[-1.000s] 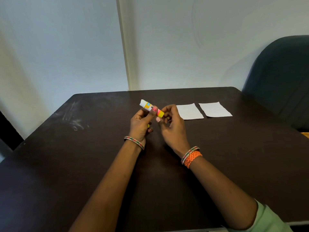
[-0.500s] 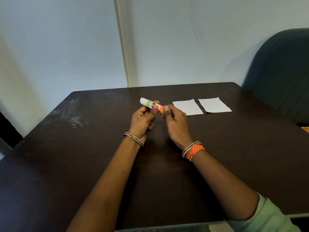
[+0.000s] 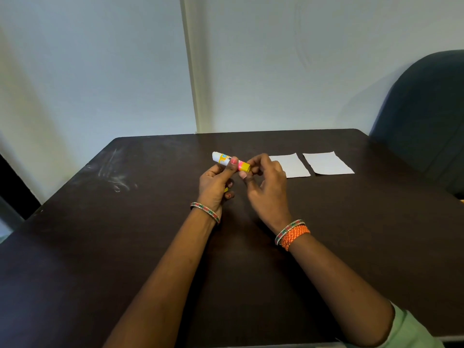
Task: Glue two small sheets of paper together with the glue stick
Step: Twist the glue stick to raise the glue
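Head view shows the left hand [image 3: 213, 183] gripping a glue stick [image 3: 229, 161] above the dark table [image 3: 125, 247], its thumb pressed across the barrel. From that grip the stick's white end points up and away to the left, and its pink-and-yellow end points right, where the right hand [image 3: 266, 182] pinches it with curled fingertips. Beyond the right hand, a white paper sheet [image 3: 292, 165] lies flat on the table; a second sheet [image 3: 327, 163] lies just beside it, farther right, not touching. Bangles ring both wrists.
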